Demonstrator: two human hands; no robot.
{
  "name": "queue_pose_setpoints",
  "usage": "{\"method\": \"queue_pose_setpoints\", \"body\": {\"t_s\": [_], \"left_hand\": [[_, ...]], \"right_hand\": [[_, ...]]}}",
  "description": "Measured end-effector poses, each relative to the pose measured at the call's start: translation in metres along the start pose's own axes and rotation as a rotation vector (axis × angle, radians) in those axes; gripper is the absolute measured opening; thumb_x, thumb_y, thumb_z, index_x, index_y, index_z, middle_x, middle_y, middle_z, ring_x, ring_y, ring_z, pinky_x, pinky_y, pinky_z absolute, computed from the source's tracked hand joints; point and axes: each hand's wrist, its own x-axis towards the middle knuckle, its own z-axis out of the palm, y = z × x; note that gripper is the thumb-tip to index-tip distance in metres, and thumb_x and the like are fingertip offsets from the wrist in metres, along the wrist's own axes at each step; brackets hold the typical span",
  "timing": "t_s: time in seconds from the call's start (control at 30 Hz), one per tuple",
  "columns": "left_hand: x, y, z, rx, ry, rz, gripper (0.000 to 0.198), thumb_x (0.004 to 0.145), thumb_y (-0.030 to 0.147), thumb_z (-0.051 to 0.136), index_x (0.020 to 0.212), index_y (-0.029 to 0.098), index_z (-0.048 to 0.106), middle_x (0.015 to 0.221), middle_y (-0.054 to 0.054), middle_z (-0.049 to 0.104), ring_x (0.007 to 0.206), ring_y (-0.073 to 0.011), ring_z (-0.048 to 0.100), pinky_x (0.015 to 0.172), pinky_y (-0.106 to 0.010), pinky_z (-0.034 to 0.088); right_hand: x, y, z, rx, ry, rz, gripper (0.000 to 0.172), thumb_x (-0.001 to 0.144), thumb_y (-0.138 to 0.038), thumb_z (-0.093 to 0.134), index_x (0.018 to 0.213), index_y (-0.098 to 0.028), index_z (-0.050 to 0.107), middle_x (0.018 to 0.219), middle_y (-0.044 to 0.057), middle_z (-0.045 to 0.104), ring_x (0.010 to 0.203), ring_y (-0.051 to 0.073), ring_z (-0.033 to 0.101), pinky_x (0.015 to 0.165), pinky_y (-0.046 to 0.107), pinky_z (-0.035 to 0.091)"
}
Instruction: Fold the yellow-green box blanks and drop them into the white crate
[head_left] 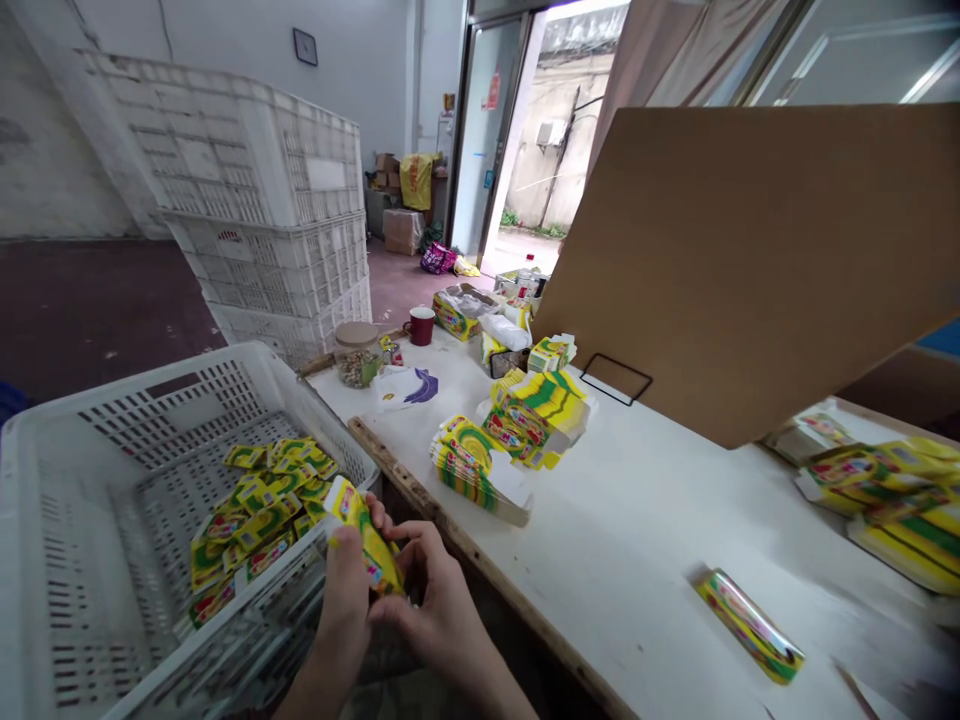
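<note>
A small yellow-green carton (365, 540) is held between both hands, above the gap between a white crate and the table edge. My left hand (346, 580) grips its left side, the thumb on its face. The fingers of my right hand (427, 580) close round its lower right end. Many similar cartons (262, 505) lie heaped in the white crate (82, 400) at the left. Stacks of flat cartons (476, 465) rest on the white table (600, 540), and one long glossy pack (752, 625) lies near the right.
Stacked white crates (262, 190) stand behind. A lidded jar (358, 355), a red mug (421, 326) and an open box (461, 308) sit at the table's far end. A large cardboard sheet (735, 250) leans over the table; more cartons (892, 490) lie far right.
</note>
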Motion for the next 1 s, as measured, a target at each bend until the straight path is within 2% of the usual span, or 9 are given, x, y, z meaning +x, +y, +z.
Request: {"method": "queue_pose_setpoints", "body": {"t_s": [0.17,0.3,0.43,0.53,0.6,0.7,0.8,0.93,1.0], "left_hand": [[-0.006,-0.011,-0.021,0.165,-0.063,-0.056,0.042,0.074,0.050,0.072,0.098,0.019,0.060,0.094,-0.003,0.068,0.084,-0.0180,0.064,0.077,-0.029,0.053],[-0.002,0.003,-0.027,0.294,-0.118,-0.073,0.039,0.079,0.046,0.068,0.105,0.017,0.062,0.101,-0.006,0.071,0.093,-0.0214,0.066,0.087,-0.032,0.053],[0.007,0.032,-0.028,0.547,-0.194,0.199,0.060,0.078,0.048,0.067,0.128,0.021,0.049,0.135,-0.012,0.057,0.127,-0.0282,0.051,0.110,-0.045,0.037],[0.008,0.040,-0.028,0.884,-0.390,0.222,0.085,0.059,0.042,0.082,0.133,0.020,0.044,0.141,-0.015,0.050,0.133,-0.0355,0.043,0.112,-0.053,0.032],[0.007,0.036,-0.026,1.028,-0.586,0.116,0.080,0.058,0.032,0.081,0.129,0.020,0.047,0.134,-0.014,0.055,0.126,-0.0349,0.050,0.107,-0.051,0.039],[0.004,0.026,-0.024,1.082,-0.703,-0.006,0.061,0.069,0.028,0.070,0.124,0.020,0.046,0.119,-0.010,0.063,0.108,-0.0285,0.061,0.096,-0.043,0.048],[-0.002,0.014,-0.024,1.161,-0.582,0.008,0.066,0.071,0.035,0.069,0.126,0.017,0.036,0.109,-0.011,0.065,0.097,-0.0282,0.064,0.085,-0.043,0.052],[-0.015,-0.004,-0.019,1.181,-0.552,0.186,0.070,0.075,0.031,0.063,0.132,0.018,0.025,0.124,-0.016,0.059,0.110,-0.0295,0.061,0.092,-0.045,0.049],[-0.019,-0.007,-0.015,1.185,-0.570,0.271,0.064,0.076,0.027,0.059,0.130,0.020,0.025,0.126,-0.016,0.058,0.114,-0.0293,0.060,0.093,-0.045,0.049]], "right_hand": [[0.006,-0.006,-0.027,-0.062,0.114,-0.029,0.016,0.075,-0.032,0.070,0.082,-0.018,0.067,0.070,-0.001,0.059,0.065,0.014,0.050,0.060,0.026,0.037],[0.003,-0.007,-0.047,-0.252,0.177,-0.186,0.007,0.079,-0.025,0.067,0.079,-0.019,0.071,0.073,0.002,0.065,0.069,0.017,0.056,0.062,0.028,0.043],[0.002,-0.011,-0.060,-0.650,0.268,-0.409,0.021,0.088,-0.016,0.057,0.097,-0.025,0.073,0.085,0.006,0.066,0.082,0.021,0.056,0.074,0.036,0.045],[0.000,-0.014,-0.053,-0.858,0.119,-0.525,0.020,0.089,-0.018,0.059,0.098,-0.028,0.073,0.083,0.006,0.067,0.084,0.023,0.053,0.078,0.039,0.045],[-0.004,-0.013,-0.043,-0.869,-0.008,-0.566,0.023,0.089,-0.016,0.060,0.100,-0.031,0.072,0.086,0.004,0.067,0.088,0.022,0.054,0.091,0.044,0.043],[-0.011,-0.005,-0.033,-0.713,0.107,-0.519,0.043,0.086,-0.018,0.062,0.126,-0.032,0.057,0.120,0.007,0.060,0.116,0.027,0.050,0.112,0.053,0.028],[-0.012,0.006,-0.031,-0.349,0.293,-0.321,0.070,0.083,-0.037,0.066,0.143,-0.021,0.036,0.144,0.015,0.042,0.135,0.032,0.037,0.113,0.053,0.030],[-0.005,0.015,-0.026,0.258,0.107,0.096,0.049,0.086,-0.049,0.057,0.122,-0.016,0.058,0.118,0.013,0.066,0.110,0.029,0.063,0.101,0.047,0.047],[-0.002,0.016,-0.022,0.412,0.066,0.182,0.045,0.082,-0.047,0.064,0.115,-0.017,0.063,0.109,0.010,0.070,0.105,0.028,0.065,0.100,0.046,0.048]]}}
